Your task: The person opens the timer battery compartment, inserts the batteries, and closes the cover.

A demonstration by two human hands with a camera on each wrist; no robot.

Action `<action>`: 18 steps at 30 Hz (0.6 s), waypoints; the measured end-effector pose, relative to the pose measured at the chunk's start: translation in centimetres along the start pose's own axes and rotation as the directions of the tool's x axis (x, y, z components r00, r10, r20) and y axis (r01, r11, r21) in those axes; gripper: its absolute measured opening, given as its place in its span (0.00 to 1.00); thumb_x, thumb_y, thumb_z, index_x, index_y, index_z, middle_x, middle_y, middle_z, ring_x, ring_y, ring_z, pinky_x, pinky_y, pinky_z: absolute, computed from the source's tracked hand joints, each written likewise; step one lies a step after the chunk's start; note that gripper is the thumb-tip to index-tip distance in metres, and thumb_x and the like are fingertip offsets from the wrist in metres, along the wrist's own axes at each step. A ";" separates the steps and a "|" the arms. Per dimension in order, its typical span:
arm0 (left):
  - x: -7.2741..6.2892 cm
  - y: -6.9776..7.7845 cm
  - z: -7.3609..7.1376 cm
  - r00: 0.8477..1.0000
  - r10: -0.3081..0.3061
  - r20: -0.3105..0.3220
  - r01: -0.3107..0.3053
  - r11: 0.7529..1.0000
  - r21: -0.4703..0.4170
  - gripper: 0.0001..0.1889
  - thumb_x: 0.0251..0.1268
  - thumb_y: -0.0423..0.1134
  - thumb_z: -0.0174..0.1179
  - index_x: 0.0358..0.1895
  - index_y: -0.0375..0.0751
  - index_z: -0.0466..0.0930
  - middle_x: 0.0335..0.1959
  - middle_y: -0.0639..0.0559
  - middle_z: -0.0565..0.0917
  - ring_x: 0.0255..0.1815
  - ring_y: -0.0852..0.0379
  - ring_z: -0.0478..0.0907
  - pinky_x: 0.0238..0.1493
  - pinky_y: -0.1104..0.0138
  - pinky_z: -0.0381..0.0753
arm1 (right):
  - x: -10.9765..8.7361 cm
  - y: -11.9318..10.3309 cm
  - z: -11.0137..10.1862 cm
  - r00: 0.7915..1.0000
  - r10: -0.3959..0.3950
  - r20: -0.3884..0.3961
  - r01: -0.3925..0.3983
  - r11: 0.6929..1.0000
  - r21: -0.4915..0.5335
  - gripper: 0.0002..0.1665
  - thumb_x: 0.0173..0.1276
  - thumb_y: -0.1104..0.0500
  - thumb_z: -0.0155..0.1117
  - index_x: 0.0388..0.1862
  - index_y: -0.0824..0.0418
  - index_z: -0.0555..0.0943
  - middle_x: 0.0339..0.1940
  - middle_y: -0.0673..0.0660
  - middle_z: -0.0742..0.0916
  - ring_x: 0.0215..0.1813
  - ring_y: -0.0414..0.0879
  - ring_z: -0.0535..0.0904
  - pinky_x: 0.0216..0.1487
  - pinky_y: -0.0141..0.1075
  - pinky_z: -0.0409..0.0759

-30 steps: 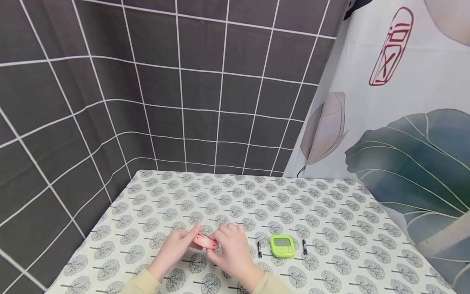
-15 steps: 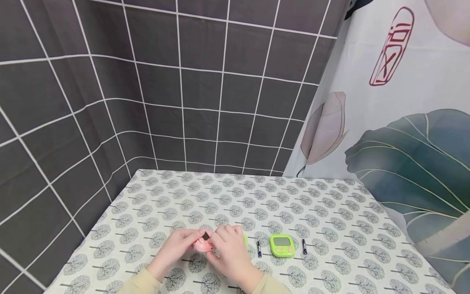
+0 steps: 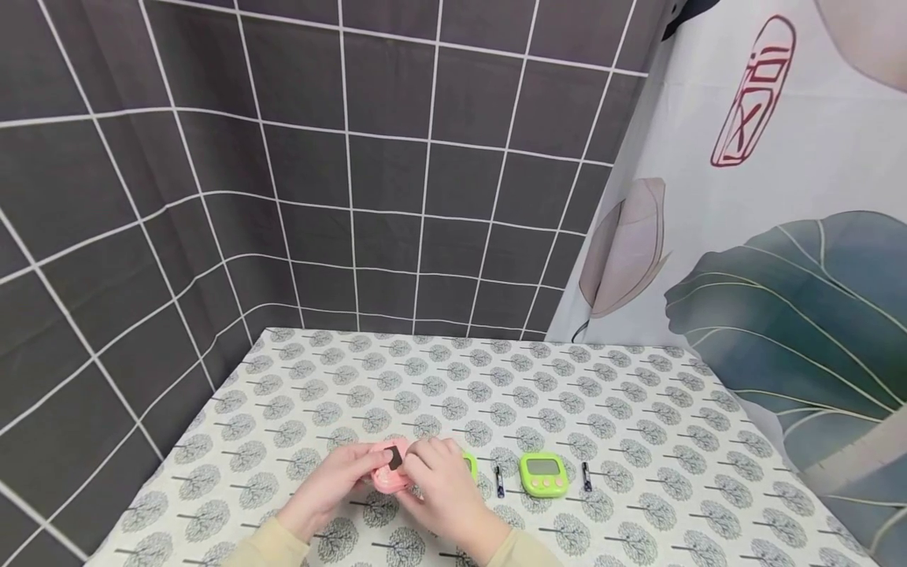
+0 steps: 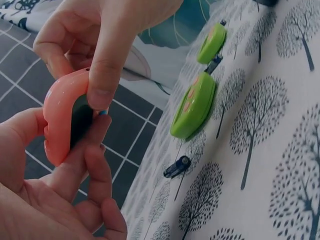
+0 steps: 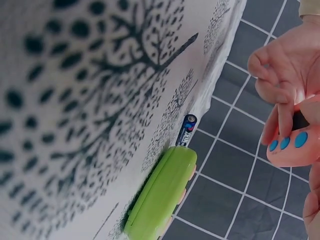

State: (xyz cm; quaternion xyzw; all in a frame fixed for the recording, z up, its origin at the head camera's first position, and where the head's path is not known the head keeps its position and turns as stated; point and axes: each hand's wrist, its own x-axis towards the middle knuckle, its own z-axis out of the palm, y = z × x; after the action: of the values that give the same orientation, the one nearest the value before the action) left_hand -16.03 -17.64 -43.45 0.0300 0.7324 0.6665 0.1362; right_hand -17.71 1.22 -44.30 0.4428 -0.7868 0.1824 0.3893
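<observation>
A pink digital timer (image 3: pixel 388 480) is held up between my two hands, a dark square patch (image 3: pixel 397 455) on its face turned up in the head view. My left hand (image 3: pixel 329 480) grips its left side, thumb and fingers on opposite faces. At the other end, my right hand (image 3: pixel 442 488) pinches the edge, its thumb over the dark panel (image 4: pixel 81 117) in the left wrist view. Round blue buttons (image 5: pixel 301 140) show on the timer in the right wrist view, with left fingertips beside them.
A green timer (image 3: pixel 544 475) lies right of my hands between two small dark batteries (image 3: pixel 499 480). Another green timer (image 3: pixel 470 465) is mostly hidden behind my right hand. A further battery (image 4: pixel 177 166) shows in the left wrist view. The tree-patterned cloth (image 3: pixel 397 366) covers the table.
The pink timer has turned between my hands, from its edge to the face with the dark square. Part of the green timer behind my right hand has come into view.
</observation>
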 end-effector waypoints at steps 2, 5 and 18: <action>0.1 0.0 -0.1 1.000 0.001 0.003 -0.001 1.000 -0.006 0.17 0.66 0.46 0.56 0.42 0.33 0.82 0.32 0.55 0.86 0.39 0.58 0.77 0.48 0.63 0.71 | -0.1 -0.1 0.0 0.999 0.018 0.030 -0.019 1.000 0.018 0.18 0.45 0.52 0.76 0.28 0.51 0.74 0.33 0.42 0.78 0.35 0.37 0.71 0.40 0.28 0.65; 0.2 0.0 -0.1 1.000 -0.004 -0.007 0.004 1.000 -0.002 0.18 0.65 0.46 0.56 0.44 0.32 0.81 0.32 0.55 0.86 0.38 0.58 0.77 0.47 0.63 0.71 | -0.1 -0.2 -0.1 0.997 0.050 0.054 -0.052 0.998 0.035 0.18 0.47 0.51 0.76 0.29 0.51 0.74 0.34 0.43 0.79 0.36 0.36 0.72 0.41 0.28 0.66; -0.1 0.3 0.6 0.985 -0.019 -0.169 0.019 1.000 -0.005 0.24 0.62 0.42 0.60 0.55 0.25 0.73 0.31 0.56 0.79 0.32 0.61 0.70 0.37 0.69 0.70 | -0.1 -0.2 -0.3 0.997 0.064 0.048 -0.069 0.991 0.114 0.19 0.47 0.52 0.75 0.31 0.53 0.74 0.37 0.45 0.78 0.40 0.38 0.74 0.43 0.29 0.68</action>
State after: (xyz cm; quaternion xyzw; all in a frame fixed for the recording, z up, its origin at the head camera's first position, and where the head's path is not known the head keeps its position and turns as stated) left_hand -15.87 -17.08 -43.22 -0.0339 0.7404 0.6665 0.0800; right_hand -17.40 1.35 -44.21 0.4420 -0.7978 0.2307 0.3390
